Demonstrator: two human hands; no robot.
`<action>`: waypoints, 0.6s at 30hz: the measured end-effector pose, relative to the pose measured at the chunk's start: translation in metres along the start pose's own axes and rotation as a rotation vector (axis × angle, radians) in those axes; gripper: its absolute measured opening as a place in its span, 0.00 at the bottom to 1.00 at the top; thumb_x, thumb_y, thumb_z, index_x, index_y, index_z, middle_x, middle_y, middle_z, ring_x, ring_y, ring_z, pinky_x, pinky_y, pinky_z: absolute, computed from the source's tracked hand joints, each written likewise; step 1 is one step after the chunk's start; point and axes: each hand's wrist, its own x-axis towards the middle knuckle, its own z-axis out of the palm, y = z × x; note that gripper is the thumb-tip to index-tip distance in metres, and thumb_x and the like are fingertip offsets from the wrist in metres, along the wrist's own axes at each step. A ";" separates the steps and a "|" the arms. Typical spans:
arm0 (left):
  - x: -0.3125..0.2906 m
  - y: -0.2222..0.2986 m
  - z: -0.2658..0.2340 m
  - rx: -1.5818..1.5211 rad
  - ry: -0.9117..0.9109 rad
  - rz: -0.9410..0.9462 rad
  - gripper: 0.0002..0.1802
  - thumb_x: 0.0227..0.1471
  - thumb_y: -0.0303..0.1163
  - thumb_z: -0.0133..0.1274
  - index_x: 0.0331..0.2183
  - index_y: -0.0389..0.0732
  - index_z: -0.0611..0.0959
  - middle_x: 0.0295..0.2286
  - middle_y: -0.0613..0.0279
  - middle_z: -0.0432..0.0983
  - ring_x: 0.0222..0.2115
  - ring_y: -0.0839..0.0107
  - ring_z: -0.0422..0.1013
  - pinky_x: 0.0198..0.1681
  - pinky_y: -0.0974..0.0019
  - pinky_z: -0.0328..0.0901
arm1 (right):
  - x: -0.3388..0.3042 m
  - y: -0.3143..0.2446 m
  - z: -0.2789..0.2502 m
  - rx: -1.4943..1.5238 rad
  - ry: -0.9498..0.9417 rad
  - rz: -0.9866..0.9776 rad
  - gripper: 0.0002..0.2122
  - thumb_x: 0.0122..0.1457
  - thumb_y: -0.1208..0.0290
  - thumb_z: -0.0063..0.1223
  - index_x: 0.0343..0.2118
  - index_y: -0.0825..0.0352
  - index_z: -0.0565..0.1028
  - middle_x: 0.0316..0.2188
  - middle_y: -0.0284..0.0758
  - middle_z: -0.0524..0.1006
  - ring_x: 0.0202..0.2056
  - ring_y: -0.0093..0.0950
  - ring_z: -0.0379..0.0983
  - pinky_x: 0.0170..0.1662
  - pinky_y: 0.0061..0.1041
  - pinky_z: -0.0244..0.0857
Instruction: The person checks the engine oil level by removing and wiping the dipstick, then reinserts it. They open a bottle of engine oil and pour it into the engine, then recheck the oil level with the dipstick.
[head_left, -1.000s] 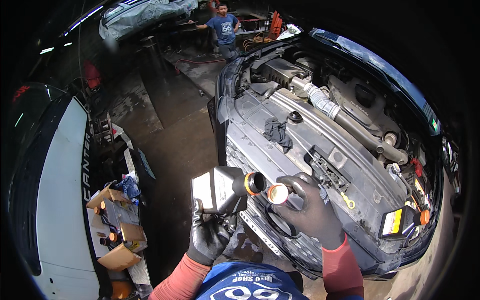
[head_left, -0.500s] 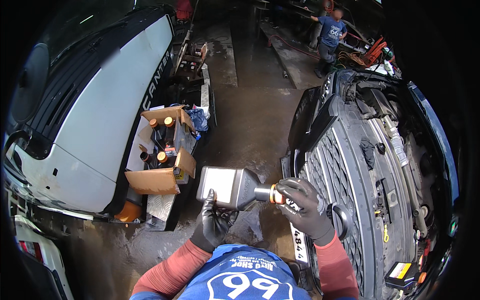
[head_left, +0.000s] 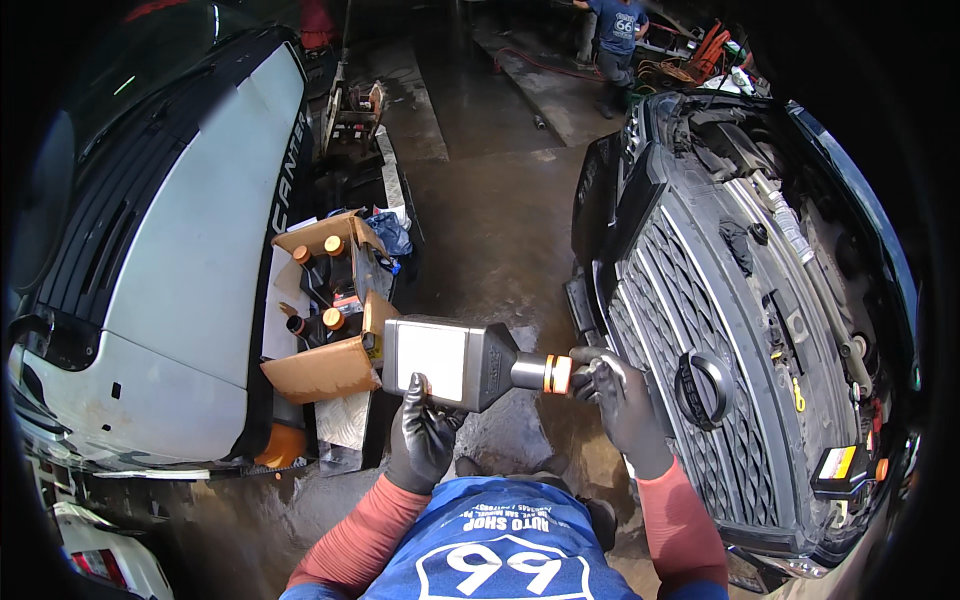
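A dark grey motor oil bottle (head_left: 497,368) with a white label and an orange cap (head_left: 557,374) lies sideways in front of me, its neck toward the right. My left hand (head_left: 426,430), in a black glove, holds the label end from below, thumb against the label. Just right of the cap is my gloved right hand (head_left: 622,405), fingers partly bent and apart, with the whole cap showing beside the fingertips. Whether a fingertip touches it I cannot tell. An opened cardboard box (head_left: 318,366) stands at the left with several orange-capped bottles (head_left: 333,319) in it.
At the right is a dark vehicle's grille (head_left: 680,330) and exposed engine bay (head_left: 800,260). Another oil bottle (head_left: 840,468) lies at its front. A white truck (head_left: 190,250) stands left. A person in a blue shirt (head_left: 617,30) is at the back, near a red hose (head_left: 540,65).
My right hand has come off the cap to the right, and its fingers have loosened. The left hand still holds the bottle. The view has shifted, and the vehicle's grille shows more fully.
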 end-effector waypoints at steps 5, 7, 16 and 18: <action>0.011 0.006 0.000 -0.060 0.089 -0.078 0.28 0.70 0.49 0.54 0.62 0.44 0.72 0.55 0.61 0.76 0.56 0.65 0.74 0.59 0.53 0.72 | -0.016 0.008 -0.003 -0.324 -0.397 0.179 0.23 0.70 0.57 0.57 0.60 0.71 0.74 0.43 0.39 0.79 0.44 0.30 0.75 0.53 0.31 0.69; 0.015 0.009 -0.003 -0.036 0.024 -0.064 0.27 0.70 0.49 0.54 0.61 0.45 0.73 0.55 0.62 0.76 0.55 0.65 0.74 0.58 0.52 0.73 | -0.020 0.005 0.001 -0.285 -0.162 0.067 0.31 0.64 0.60 0.67 0.65 0.69 0.70 0.47 0.40 0.77 0.47 0.34 0.74 0.55 0.33 0.69; 0.010 0.029 -0.024 -0.019 0.059 -0.068 0.32 0.68 0.51 0.55 0.65 0.46 0.69 0.58 0.61 0.73 0.57 0.64 0.73 0.57 0.54 0.73 | -0.004 -0.005 0.022 -0.399 -0.289 0.065 0.33 0.55 0.63 0.75 0.61 0.71 0.73 0.49 0.43 0.77 0.49 0.34 0.75 0.57 0.34 0.69; 0.004 0.034 -0.028 0.055 0.090 -0.013 0.29 0.69 0.52 0.54 0.62 0.45 0.73 0.53 0.61 0.78 0.52 0.66 0.77 0.52 0.56 0.76 | -0.006 -0.006 0.035 -0.304 -0.091 -0.249 0.33 0.53 0.66 0.77 0.60 0.71 0.73 0.50 0.44 0.76 0.48 0.35 0.75 0.56 0.36 0.69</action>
